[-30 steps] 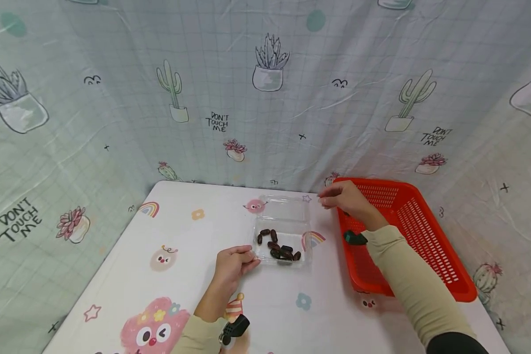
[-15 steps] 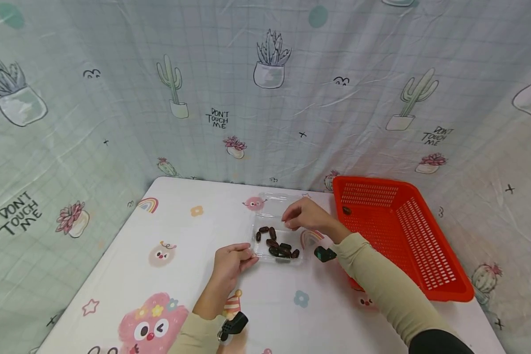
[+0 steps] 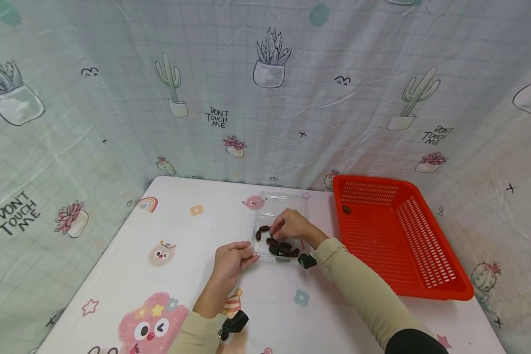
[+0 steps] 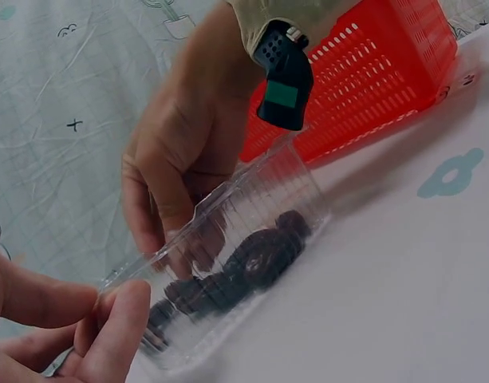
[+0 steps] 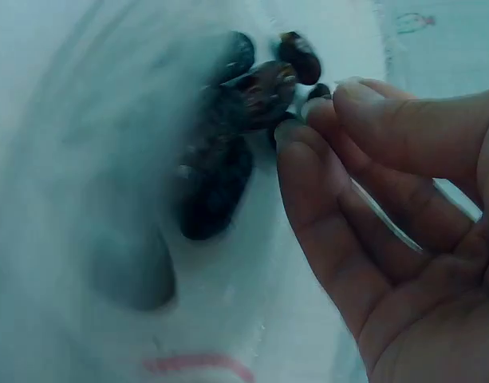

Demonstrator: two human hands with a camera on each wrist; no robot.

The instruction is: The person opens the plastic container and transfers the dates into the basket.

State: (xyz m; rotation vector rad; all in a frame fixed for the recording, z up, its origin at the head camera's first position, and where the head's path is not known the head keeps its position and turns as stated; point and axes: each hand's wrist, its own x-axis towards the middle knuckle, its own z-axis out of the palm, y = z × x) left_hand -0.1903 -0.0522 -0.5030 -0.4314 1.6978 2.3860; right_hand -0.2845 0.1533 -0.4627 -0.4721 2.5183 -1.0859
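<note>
A clear plastic clamshell box (image 3: 302, 216) lies on the table with its lid folded back. Several dark brown dates (image 3: 285, 250) sit in its base. My left hand (image 3: 231, 263) pinches the near left corner of the box between thumb and fingers. From above, my right hand (image 3: 294, 227) reaches into the box. Its thumb and fingertips (image 5: 296, 144) close round a date (image 5: 319, 92) that they mostly hide. More dates (image 5: 216, 187) lie beside these fingers in the right wrist view.
A red plastic basket (image 3: 407, 236) stands at the right, with one dark date (image 3: 346, 209) in its far left corner. The white table (image 3: 194, 231) has printed cartoons. A patterned curtain (image 3: 230, 98) hangs behind and along both sides.
My right hand has come left from over the basket's edge down to the dates in the box. My left hand keeps its grip on the box corner.
</note>
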